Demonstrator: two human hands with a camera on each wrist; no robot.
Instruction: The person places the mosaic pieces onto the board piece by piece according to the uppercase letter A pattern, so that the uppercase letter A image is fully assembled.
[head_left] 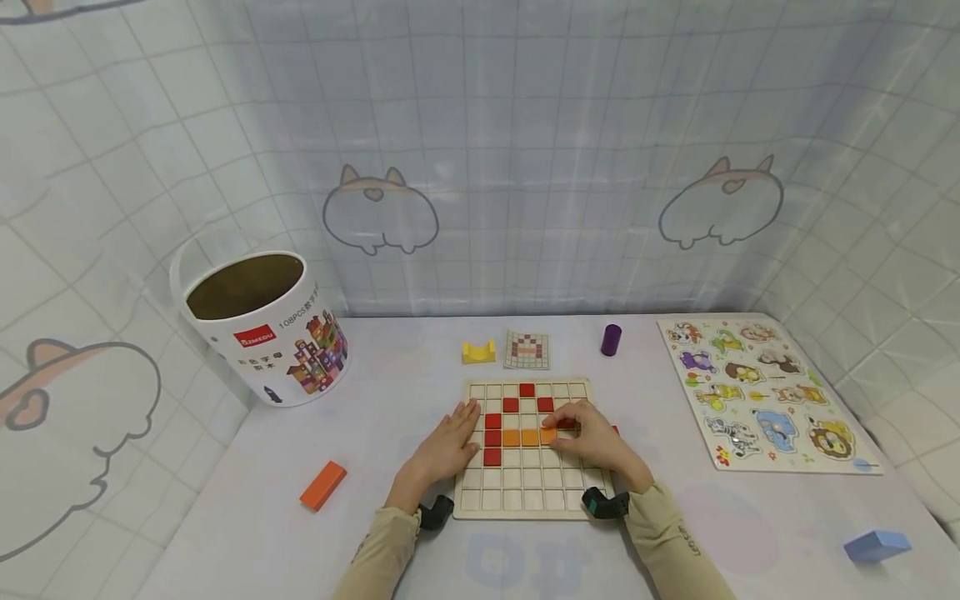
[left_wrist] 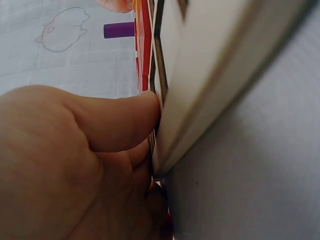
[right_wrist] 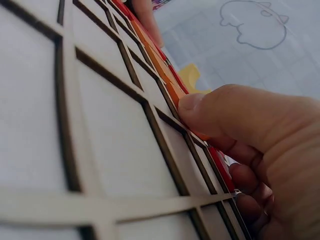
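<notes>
A wooden grid board (head_left: 522, 500) lies on the table with red square tiles (head_left: 492, 456) and a short row of orange tiles (head_left: 510, 437) in its cells. Along the board's left edge rests my left hand (head_left: 444, 446), fingers extended; its thumb (left_wrist: 125, 122) touches the rim in the left wrist view. My right hand (head_left: 594, 439) pinches an orange square tile (head_left: 548, 435) at the right end of the orange row, level with its cell. In the right wrist view the thumb (right_wrist: 210, 112) presses by the tile's near edge. That hand partly covers red tiles on the right side.
Behind the board are a small pattern card (head_left: 527, 350), a yellow notched block (head_left: 478, 352) and a purple cylinder (head_left: 611, 340). A white bucket (head_left: 300, 333) and an orange block (head_left: 323, 486) stand left. An animal puzzle board (head_left: 772, 396) and a blue block (head_left: 876, 546) lie right.
</notes>
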